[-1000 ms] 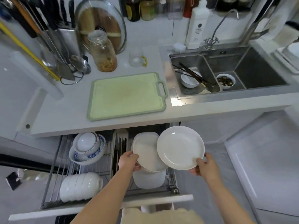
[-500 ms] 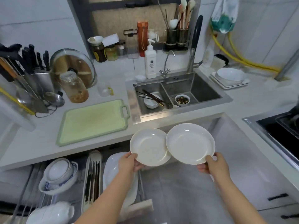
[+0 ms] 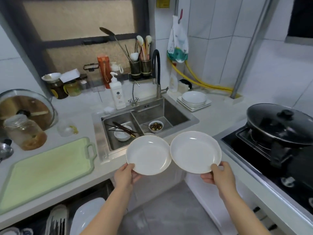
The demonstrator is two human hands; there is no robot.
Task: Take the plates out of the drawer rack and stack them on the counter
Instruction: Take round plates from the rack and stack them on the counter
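With the left hand (image 3: 126, 175) and right hand (image 3: 218, 174) each pinching one plate (image 3: 147, 155) (image 3: 194, 150) by its near rim above the sink (image 3: 179, 114), rims touching, either could tip, chip or slip before reaching the tabletop (image 3: 218, 116).

L hand (image 3: 126, 175) & R hand (image 3: 220, 175) each hold a white plate (image 3: 147, 155) over counter (image 3: 211, 119).

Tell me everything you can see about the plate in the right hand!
The plate in the right hand is round, white and shallow, with a raised rim and a glossy, ceramic-looking surface that catches a small highlight. It looks clean and empty. It is held face up, tilted slightly, in the air in front of the counter, near the sink and stove. The right hand pinches its near edge, thumb on top. Its left edge meets or slightly overlaps the other plate.
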